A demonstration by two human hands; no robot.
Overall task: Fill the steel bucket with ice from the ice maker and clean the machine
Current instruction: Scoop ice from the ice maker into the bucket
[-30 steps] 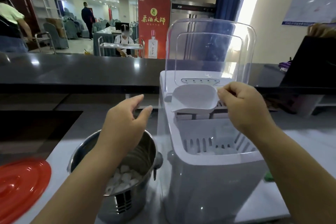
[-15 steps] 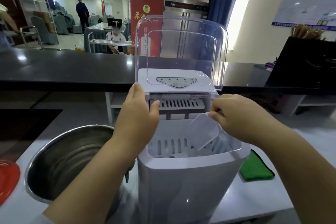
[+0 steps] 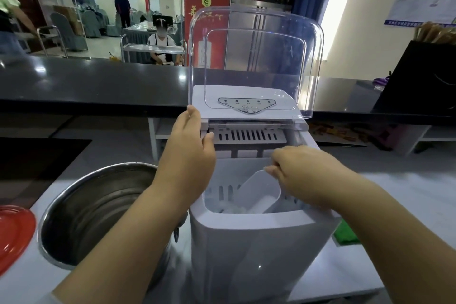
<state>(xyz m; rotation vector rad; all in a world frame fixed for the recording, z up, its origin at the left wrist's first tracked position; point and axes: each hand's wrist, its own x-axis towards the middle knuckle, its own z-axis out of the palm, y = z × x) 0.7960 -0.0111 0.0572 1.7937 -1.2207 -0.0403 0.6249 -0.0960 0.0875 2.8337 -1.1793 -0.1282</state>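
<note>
1. The right hand [image 3: 303, 175] is pinching the white scoop [image 3: 256, 192] by its handle, tilting its mouth down into the ice maker [image 3: 259, 237] bin, presumably to load ice [image 3: 234, 209].
2. The left hand [image 3: 190, 155], fingers straight and together, is resting against the machine's left edge beneath the raised clear lid [image 3: 256, 57], likely steadying it.
3. The steel bucket [image 3: 98, 210] is standing on the bench [image 3: 345, 276] just left of the machine, handy for tipping.

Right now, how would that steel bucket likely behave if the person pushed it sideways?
The steel bucket is wide and squat, so it would probably slide rather than tip. Its polished wall and the smooth white counter suggest little friction. It stands close beside the ice maker, so a rightward push would likely knock it.
</note>
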